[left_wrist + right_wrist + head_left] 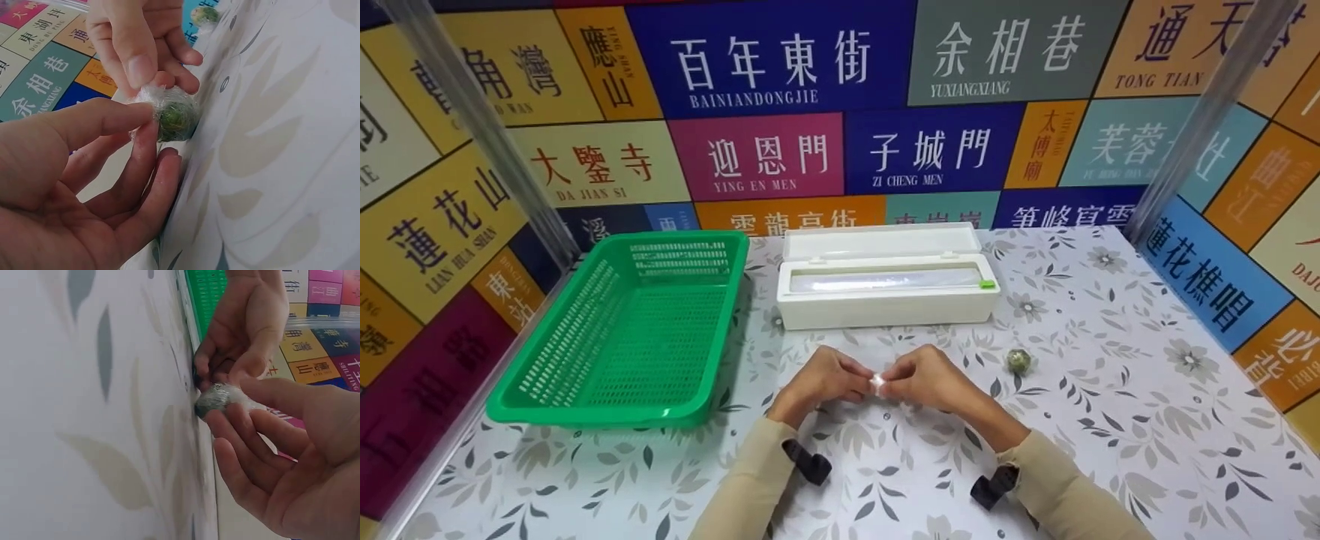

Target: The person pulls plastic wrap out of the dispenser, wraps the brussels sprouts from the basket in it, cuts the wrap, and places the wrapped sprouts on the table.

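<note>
Low over the table, both hands pinch a small green ball (179, 119) covered in crinkled clear cling film. In the head view only a whitish bit of the film (877, 382) shows between the fingertips. My left hand (826, 377) holds the film from the left with thumb and forefinger. From the other side my right hand (926, 376) pinches the gathered film. The right wrist view shows the ball's dark green end (211, 400) poking out past the fingers. Right of the hands lies a second green ball (1018, 361), also in film.
Behind the hands stands a white cling film box (885, 309), lid raised, with a green slide cutter (987, 284) at its right end. A green perforated basket (660, 330) sits at the left. Printed panels (772, 154) wall the patterned table (1110, 420) at the back and sides.
</note>
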Tool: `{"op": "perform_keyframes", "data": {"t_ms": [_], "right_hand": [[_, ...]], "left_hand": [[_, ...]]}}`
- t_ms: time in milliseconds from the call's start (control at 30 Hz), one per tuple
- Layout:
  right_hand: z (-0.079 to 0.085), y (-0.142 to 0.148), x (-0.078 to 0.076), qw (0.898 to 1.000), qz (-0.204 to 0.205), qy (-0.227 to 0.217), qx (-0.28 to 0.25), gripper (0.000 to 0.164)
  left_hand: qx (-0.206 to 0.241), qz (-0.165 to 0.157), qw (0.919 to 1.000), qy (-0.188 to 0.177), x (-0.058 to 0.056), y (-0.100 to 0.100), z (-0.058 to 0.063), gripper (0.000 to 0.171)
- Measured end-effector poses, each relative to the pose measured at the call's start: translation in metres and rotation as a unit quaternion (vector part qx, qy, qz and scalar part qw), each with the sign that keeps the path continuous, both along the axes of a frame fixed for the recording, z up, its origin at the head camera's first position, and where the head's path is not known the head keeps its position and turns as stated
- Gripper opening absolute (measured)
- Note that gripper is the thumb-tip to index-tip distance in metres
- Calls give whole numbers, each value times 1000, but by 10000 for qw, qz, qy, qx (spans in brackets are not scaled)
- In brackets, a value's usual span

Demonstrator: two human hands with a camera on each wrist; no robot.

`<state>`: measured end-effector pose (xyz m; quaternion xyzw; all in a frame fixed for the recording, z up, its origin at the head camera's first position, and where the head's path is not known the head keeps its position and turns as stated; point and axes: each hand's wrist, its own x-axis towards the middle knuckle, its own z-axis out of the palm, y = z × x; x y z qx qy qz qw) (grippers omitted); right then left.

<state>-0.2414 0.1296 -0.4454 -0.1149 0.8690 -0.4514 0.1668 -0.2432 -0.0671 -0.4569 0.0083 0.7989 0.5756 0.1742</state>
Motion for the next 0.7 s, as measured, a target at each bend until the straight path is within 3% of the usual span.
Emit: {"op": "perform_keyframes", "data": {"t_ms": [167,500,700], "right_hand": [[-3,-3,0,9989,-459,-105,-74,7],[-5,-1,-3,9977,-541,-254,-319,17],[-6,-1,-3,9939,-823,-568,-457,20]], "left_hand": [[-53,-38,10000,-55,-1,0,0,15],[43,164,9995,250,0,3,0,13],[-20,24,10000,81,1,2,4,12]]}}
